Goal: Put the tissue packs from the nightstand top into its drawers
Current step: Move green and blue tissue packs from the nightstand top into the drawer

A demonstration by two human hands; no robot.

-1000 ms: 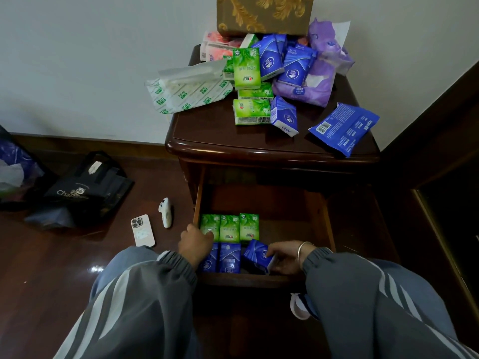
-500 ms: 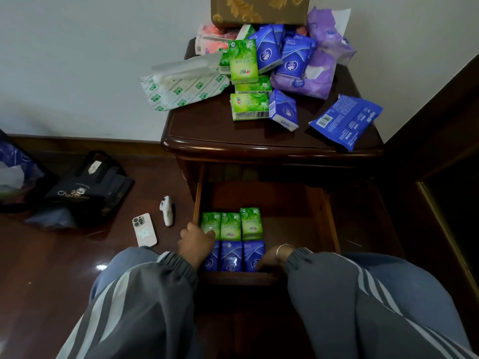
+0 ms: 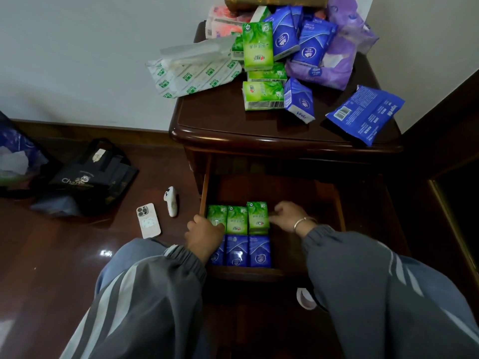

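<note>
As left hand and right hand touch glossy green packs, neither grips.

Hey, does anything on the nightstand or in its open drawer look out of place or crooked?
Rows in the open drawer look neat. On the dark wooden nightstand top, the flat blue tissue pack juts over the front right edge, and the white soft pack with green print hangs off the left side.

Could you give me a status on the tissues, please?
Left hand on leftmost packs; right hand at green pack. Drawer holds two rows. Pile on nightstand.
</note>
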